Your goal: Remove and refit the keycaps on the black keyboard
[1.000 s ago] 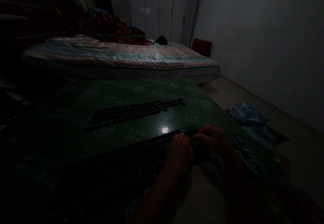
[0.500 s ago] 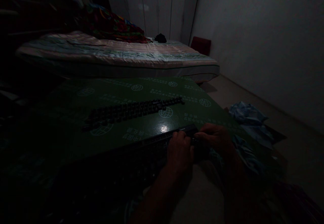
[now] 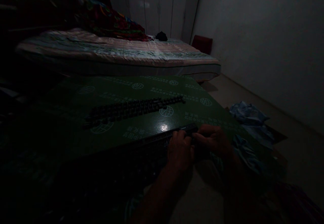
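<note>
While left hand (image 3: 180, 151) lies half-curled on the keyboard (image 3: 126, 165) beneath and right hand (image 3: 212, 140) looks pinched alongside, can't tell what's held, a hard push could skid the keyboard into the keycaps (image 3: 131, 109) beyond both.

One head-worn camera looks forward and down from the near side of the green bench (image 3: 144, 124), facing the bed (image 3: 121, 53) beyond; gloom leaves its tilt uncertain.

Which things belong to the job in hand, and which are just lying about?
Likely in use: long black keyboard, at left hand and right hand; small black keycaps; green printed table.
Lying about: crumpled bluish cloth; patterned red blanket; small dark bundle.
</note>
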`<action>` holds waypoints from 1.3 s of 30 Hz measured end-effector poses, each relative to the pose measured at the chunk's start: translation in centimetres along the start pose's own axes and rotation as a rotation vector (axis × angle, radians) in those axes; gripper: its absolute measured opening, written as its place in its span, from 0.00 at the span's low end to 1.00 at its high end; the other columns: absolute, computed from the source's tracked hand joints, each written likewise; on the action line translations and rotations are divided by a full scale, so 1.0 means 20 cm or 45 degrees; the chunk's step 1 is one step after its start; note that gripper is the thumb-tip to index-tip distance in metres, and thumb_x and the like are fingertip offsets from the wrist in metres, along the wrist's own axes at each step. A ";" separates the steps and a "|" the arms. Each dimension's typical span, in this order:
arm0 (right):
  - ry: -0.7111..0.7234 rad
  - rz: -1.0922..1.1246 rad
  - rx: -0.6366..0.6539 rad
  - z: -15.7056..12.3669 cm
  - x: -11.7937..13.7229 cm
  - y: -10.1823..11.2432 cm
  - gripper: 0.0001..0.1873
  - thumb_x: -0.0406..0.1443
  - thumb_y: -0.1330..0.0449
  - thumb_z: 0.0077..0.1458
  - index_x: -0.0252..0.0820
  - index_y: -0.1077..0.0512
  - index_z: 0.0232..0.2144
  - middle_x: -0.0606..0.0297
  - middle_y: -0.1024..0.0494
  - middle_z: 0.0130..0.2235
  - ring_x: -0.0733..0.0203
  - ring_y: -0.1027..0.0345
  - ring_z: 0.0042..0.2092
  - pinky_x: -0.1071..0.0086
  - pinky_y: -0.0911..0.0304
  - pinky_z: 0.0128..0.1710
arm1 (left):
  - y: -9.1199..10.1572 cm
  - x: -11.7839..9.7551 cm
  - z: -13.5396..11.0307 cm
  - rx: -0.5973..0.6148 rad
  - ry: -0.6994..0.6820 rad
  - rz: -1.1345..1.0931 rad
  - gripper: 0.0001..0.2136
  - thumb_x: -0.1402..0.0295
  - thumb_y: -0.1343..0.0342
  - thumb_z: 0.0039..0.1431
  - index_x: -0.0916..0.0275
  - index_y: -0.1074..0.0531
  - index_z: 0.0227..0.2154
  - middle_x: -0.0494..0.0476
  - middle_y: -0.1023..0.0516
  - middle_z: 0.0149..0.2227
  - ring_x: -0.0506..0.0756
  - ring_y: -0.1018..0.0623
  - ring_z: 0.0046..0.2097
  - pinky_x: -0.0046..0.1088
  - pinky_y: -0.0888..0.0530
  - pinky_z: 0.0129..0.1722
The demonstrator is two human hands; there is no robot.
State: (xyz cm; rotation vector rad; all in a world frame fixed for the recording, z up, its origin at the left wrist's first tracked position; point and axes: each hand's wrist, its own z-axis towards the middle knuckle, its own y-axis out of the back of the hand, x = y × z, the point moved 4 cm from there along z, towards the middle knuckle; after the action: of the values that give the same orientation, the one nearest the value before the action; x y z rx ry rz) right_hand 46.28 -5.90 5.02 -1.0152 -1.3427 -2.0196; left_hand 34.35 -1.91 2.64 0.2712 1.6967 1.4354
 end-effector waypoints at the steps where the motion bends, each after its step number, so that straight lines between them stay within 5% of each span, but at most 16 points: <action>1: 0.007 -0.019 0.016 0.00 0.00 -0.01 0.12 0.38 0.40 0.46 0.39 0.31 0.16 0.67 0.30 0.20 0.67 0.38 0.23 0.75 0.44 0.22 | 0.00 0.00 0.00 -0.002 0.000 -0.004 0.09 0.70 0.48 0.53 0.63 0.28 0.38 0.60 0.31 0.45 0.59 0.34 0.47 0.37 0.32 0.45; 10: 0.008 -0.069 0.067 0.03 -0.06 -0.07 0.12 0.38 0.44 0.47 0.40 0.32 0.16 0.68 0.31 0.20 0.66 0.38 0.24 0.75 0.45 0.23 | 0.00 -0.01 0.02 -0.011 0.033 0.011 0.11 0.74 0.50 0.51 0.63 0.27 0.37 0.61 0.30 0.44 0.60 0.34 0.47 0.37 0.31 0.45; 17: -0.102 -0.302 0.016 0.05 -0.07 -0.07 0.08 0.38 0.44 0.48 0.42 0.30 0.21 0.66 0.27 0.23 0.64 0.35 0.26 0.73 0.44 0.25 | 0.00 -0.01 0.06 -0.113 0.027 0.060 0.14 0.71 0.49 0.51 0.63 0.27 0.41 0.63 0.39 0.55 0.64 0.39 0.54 0.42 0.36 0.51; 25: -0.185 -0.203 -0.015 0.08 -0.11 -0.10 0.08 0.38 0.46 0.50 0.42 0.29 0.25 0.65 0.25 0.25 0.63 0.33 0.27 0.73 0.43 0.25 | 0.00 -0.01 0.10 -0.096 0.000 0.120 0.15 0.74 0.49 0.49 0.60 0.27 0.40 0.60 0.35 0.55 0.63 0.38 0.55 0.41 0.36 0.51; 39: -0.056 -0.175 -0.185 0.09 -0.14 -0.10 0.05 0.32 0.48 0.49 0.42 0.33 0.28 0.64 0.26 0.30 0.62 0.31 0.33 0.71 0.38 0.34 | -0.01 -0.01 0.11 -0.058 -0.030 0.228 0.18 0.72 0.50 0.50 0.59 0.29 0.45 0.59 0.36 0.56 0.64 0.38 0.55 0.42 0.35 0.48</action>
State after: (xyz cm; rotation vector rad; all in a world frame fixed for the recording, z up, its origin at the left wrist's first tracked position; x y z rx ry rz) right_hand 47.00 -3.35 2.03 -1.0622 -1.3369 -2.2369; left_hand 36.05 -0.62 2.75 0.4217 1.6522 1.5928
